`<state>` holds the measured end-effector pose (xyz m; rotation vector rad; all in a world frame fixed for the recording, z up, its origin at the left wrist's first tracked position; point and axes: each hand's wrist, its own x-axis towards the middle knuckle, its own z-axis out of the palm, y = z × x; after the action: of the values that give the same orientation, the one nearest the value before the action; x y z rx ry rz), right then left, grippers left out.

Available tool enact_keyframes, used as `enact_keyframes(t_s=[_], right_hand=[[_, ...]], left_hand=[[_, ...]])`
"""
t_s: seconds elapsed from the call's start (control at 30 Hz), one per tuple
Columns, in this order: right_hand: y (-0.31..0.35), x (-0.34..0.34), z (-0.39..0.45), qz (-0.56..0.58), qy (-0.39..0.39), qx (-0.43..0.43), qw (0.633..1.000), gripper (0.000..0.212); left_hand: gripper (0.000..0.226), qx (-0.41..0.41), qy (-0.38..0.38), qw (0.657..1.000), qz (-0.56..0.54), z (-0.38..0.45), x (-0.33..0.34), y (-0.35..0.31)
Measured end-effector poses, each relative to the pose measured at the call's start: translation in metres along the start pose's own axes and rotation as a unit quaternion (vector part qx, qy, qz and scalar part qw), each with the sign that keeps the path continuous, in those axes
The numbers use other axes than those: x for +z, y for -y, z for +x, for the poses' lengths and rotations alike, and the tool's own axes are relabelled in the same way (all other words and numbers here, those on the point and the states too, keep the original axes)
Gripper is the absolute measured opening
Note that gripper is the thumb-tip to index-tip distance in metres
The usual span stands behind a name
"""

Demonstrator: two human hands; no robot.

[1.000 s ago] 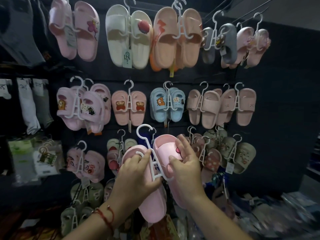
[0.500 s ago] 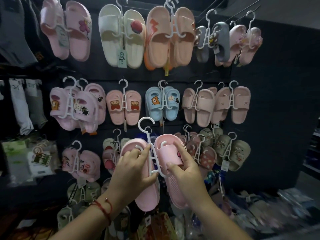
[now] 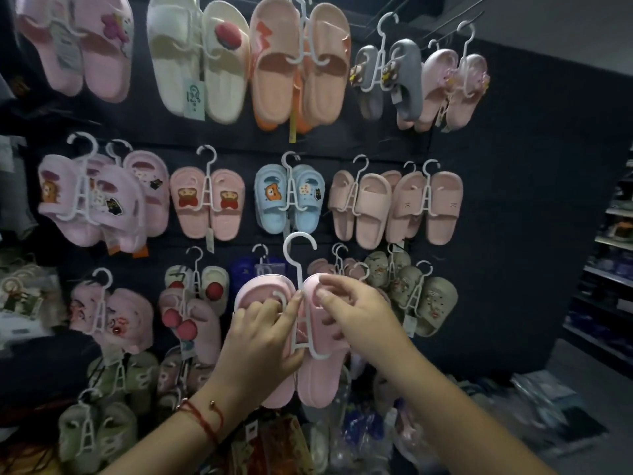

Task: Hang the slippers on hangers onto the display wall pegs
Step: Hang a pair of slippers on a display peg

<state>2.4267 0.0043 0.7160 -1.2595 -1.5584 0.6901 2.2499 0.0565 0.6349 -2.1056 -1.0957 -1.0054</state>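
Two hands hold a pair of pink slippers (image 3: 313,375) on a white hanger (image 3: 298,289) in front of the dark wall (image 3: 513,200). Left hand (image 3: 263,341) curls closed over the left slipper, thumb against the hanger stem. Right hand (image 3: 363,310) pinches the right slipper's top. Its hook is free, just below the blue slippers (image 3: 289,200), among rows of hung pairs.

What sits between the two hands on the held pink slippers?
Head view: the white hanger stem, between left hand and right hand.
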Motion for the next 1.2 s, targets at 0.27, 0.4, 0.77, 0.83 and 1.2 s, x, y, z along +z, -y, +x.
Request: enact_keyframes(t_s=[0.27, 0.4, 0.77, 0.83, 1.2], right_hand=[[-0.017, -0.024, 0.047, -0.124, -0.018, -0.013, 0.992, 0.016], [-0.044, -0.034, 0.039, -0.119, -0.037, -0.012, 0.992, 0.023], [-0.053, -0.049, 0.045, -0.117, -0.155, -0.006, 0.981, 0.01], [-0.052, -0.056, 0.047, -0.121, -0.18, -0.003, 0.976, 0.011], [-0.076, -0.165, 0.108, -0.052, -0.229, -0.013, 0.972, 0.019]], left_hand=[[0.077, 0.06, -0.026, 0.997, -0.027, 0.0, 0.019, -0.048], [0.067, 0.052, -0.019, 0.988, -0.145, -0.009, 0.027, -0.045], [0.079, -0.196, 0.201, 0.758, -0.589, 0.042, 0.052, -0.01], [0.077, -0.187, 0.202, 0.756, -0.594, 0.051, 0.061, -0.013], [0.095, -0.088, 0.228, 0.847, -0.472, 0.159, 0.103, -0.071]])
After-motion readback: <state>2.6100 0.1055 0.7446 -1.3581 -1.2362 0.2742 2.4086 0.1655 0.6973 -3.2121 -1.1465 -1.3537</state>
